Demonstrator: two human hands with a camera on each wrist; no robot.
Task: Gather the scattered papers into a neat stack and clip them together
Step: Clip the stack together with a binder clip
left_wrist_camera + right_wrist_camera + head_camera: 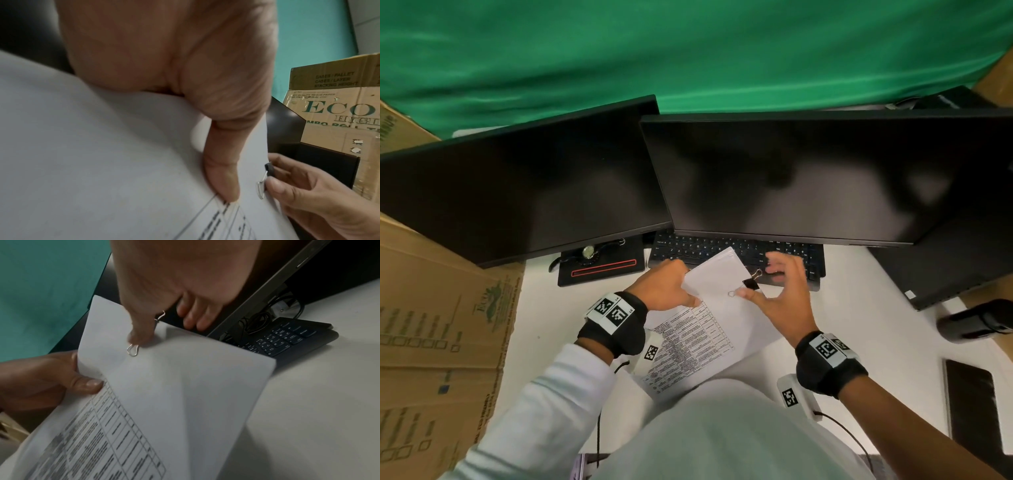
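The person holds a stack of papers (pixel 717 301) above the white bench (pixel 887 329), tilted, its far corner raised over the dark keyboard (pixel 791 251). The left hand (pixel 666 286) grips the stack's left edge: its thumb (pixel 222 178) lies flat on the top blank sheet, the tip at the edge of a printed table showing from the sheet beneath, and the other fingers curl behind the papers, out of sight. A black binder clip (pixel 750 283) sits on the stack's right edge, just beyond that thumb and close against the right hand (pixel 780 298). The right thumb (pixel 141 332) presses one of the clip's wire loops (pixel 133 350) flat onto the paper, while the second loop (pixel 161 315) sticks up behind it. The remaining right fingers (pixel 193 316) are spread and loosely bent past the paper's edge, above the keys; from the left wrist view one fingertip seems to touch the clip's black body, though I cannot tell for sure that it pinches it.

Two dark monitors (pixel 791 178) stand beyond the fingers. A cardboard box (pixel 431 308) sits off to the left, a dark phone (pixel 972 404) to the right.
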